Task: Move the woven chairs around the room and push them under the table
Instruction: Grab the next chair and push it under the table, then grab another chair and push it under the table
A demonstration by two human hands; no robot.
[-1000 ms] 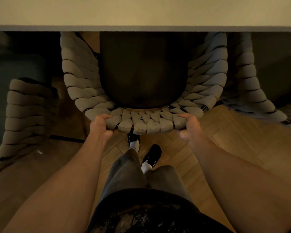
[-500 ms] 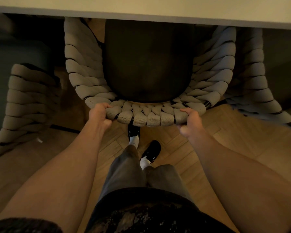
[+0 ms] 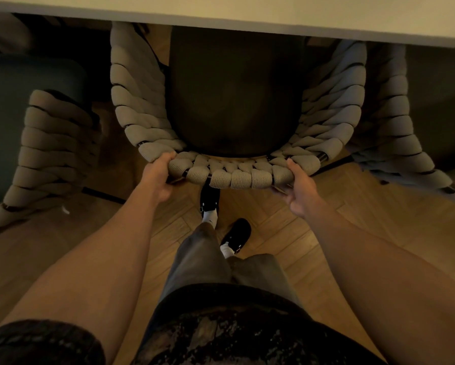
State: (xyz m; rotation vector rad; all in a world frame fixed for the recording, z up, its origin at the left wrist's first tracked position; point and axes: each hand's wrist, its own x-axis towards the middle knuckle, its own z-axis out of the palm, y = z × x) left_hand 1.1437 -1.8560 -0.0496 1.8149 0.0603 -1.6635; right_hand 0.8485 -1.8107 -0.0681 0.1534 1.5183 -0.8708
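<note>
Both arms reach forward; the left hand and right hand grip the woven chair's curved backrest, fingers curled around it.

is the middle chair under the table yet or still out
Partly under. The table edge covers the front of the middle chair's dark seat, while its woven back rim sticks out, gripped by the left hand and right hand.

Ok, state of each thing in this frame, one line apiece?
Middle woven chair: upright, seat partly under the table, backrest held by both hands.
Left hand: grips the backrest rim.
Right hand: grips the backrest rim.
Left woven chair: upright, untouched.
Right woven chair: upright, untouched.
Table: edge over the seat.
</note>
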